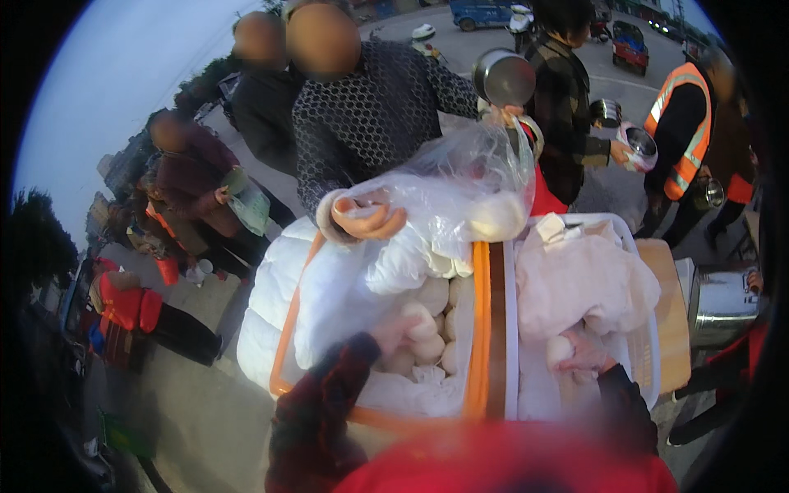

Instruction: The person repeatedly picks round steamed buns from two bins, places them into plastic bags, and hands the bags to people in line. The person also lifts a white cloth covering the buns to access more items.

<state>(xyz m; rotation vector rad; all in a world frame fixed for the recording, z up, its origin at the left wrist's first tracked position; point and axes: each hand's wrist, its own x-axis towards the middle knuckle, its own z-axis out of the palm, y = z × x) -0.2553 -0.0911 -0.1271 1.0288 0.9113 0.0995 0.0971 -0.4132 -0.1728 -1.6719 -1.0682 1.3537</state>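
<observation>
My left hand (pixel 392 334) reaches into a box lined with white cloth and grips a white steamed bun (pixel 421 321). More pale buns (pixel 427 349) are heaped below it, partly hidden by cloth and haze. On the right, my right hand (pixel 585 352), in what looks like a thin clear glove, holds another white bun (pixel 559 351) over a white plastic basket (pixel 654 376). A bunched white cloth (pixel 585 277) covers much of that basket. Across the box, another person's hand holds a clear plastic bag (pixel 456 179) with a bun (pixel 498 217) inside.
An orange-edged strip (pixel 481 326) divides box and basket. A white quilted cover (pixel 271 302) drapes the box's left side. The facing person also holds a metal pot (pixel 504 77). People with containers stand left and right. A large steel pot (pixel 722 306) is at far right.
</observation>
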